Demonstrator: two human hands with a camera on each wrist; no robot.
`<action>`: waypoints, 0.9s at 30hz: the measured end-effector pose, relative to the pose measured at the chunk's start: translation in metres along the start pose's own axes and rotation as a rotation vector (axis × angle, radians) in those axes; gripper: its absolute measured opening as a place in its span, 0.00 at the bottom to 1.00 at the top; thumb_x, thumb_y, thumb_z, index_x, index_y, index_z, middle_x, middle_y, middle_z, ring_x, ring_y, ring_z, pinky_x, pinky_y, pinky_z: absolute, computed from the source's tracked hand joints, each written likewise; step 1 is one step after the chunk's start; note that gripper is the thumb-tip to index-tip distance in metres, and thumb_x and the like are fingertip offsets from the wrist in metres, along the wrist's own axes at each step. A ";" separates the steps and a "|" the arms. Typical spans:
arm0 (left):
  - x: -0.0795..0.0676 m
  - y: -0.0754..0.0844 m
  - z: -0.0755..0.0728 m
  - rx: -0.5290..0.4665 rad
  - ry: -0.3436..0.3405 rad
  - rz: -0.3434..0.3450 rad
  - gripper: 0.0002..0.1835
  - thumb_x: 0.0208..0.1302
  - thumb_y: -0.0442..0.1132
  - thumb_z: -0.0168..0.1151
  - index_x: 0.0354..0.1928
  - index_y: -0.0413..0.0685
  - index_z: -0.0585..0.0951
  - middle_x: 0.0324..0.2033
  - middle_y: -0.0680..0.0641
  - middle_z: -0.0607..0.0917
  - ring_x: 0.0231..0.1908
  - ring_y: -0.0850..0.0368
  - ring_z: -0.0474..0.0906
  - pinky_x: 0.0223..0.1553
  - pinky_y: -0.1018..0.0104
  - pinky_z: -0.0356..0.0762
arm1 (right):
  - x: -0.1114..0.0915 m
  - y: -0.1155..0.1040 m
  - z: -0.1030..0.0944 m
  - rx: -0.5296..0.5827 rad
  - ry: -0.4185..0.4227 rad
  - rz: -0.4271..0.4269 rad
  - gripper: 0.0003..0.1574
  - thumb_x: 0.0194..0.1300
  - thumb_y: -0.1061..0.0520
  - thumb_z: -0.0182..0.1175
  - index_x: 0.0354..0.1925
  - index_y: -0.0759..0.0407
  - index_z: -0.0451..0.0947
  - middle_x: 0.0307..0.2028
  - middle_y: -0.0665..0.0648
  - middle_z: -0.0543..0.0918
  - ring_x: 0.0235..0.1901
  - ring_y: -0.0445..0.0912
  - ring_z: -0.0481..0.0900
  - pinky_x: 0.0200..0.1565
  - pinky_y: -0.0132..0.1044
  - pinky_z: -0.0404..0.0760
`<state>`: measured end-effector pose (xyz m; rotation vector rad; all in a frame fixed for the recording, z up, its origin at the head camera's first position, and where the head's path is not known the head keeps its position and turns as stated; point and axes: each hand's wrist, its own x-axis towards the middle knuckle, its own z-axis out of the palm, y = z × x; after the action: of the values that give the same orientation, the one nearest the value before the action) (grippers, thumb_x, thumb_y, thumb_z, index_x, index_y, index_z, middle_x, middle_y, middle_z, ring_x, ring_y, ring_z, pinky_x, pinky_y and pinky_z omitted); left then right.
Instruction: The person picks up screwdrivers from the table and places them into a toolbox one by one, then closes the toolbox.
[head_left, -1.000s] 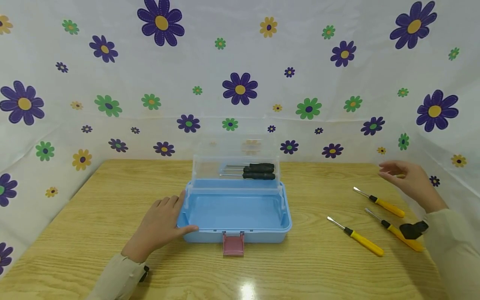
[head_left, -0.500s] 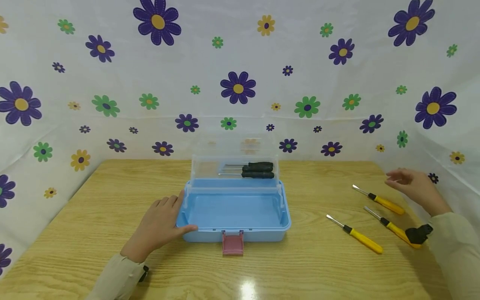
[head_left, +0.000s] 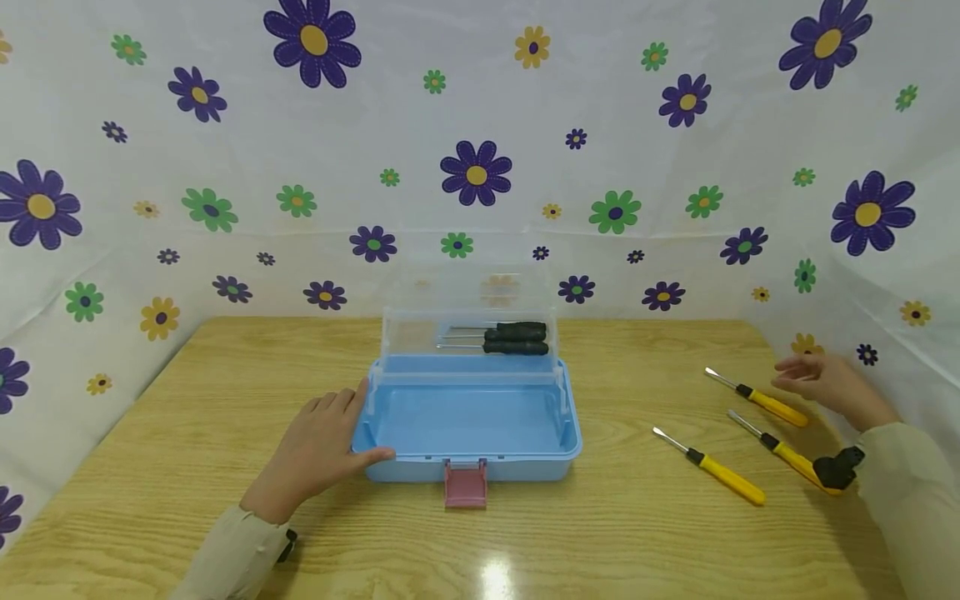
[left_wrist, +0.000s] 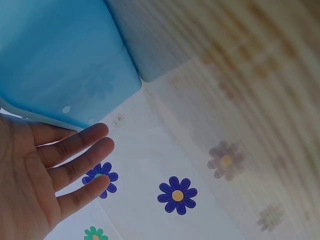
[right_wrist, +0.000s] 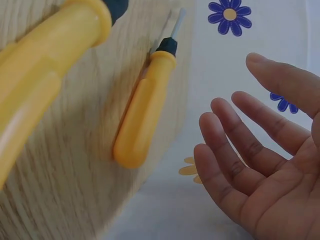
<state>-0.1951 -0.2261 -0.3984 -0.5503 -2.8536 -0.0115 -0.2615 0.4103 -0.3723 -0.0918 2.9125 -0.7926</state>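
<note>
My left hand (head_left: 318,446) rests against the left side of a light blue toolbox (head_left: 468,471), thumb along its front rim. In the left wrist view, the fingers (left_wrist: 75,150) of that hand are extended beside the blue wall. The toolbox has its clear lid raised, a clear upper tray holding several black-handled screwdrivers (head_left: 517,347), and a pink latch (head_left: 466,487) hanging down in front. Over the table's right side hovers my right hand (head_left: 836,387), fingers loosely bent and holding nothing. Just below and left of it lies a yellow-handled screwdriver (head_left: 776,408), also seen in the right wrist view (right_wrist: 142,115).
Two more yellow-handled screwdrivers lie on the wooden table (head_left: 622,533): one nearer the toolbox (head_left: 723,477), the other (head_left: 795,462) partly covered by the right wrist's black camera (head_left: 838,468). White cloth (head_left: 337,150) with flowers hangs behind and along the sides.
My right hand has shifted slightly right and lowered toward the farthest yellow-handled screwdriver. The left hand keeps its place on the toolbox, and the screwdrivers lie as before.
</note>
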 end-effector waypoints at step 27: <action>-0.001 0.000 0.000 0.012 -0.002 -0.001 0.56 0.51 0.73 0.55 0.67 0.31 0.62 0.50 0.37 0.79 0.50 0.43 0.77 0.53 0.46 0.75 | 0.016 0.023 0.008 -0.107 -0.151 -0.001 0.34 0.58 0.49 0.66 0.48 0.79 0.73 0.41 0.73 0.83 0.34 0.47 0.81 0.35 0.35 0.78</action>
<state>-0.1947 -0.2264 -0.3984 -0.5466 -2.8538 0.0056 -0.2770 0.4247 -0.3922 -0.1556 2.8104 -0.6009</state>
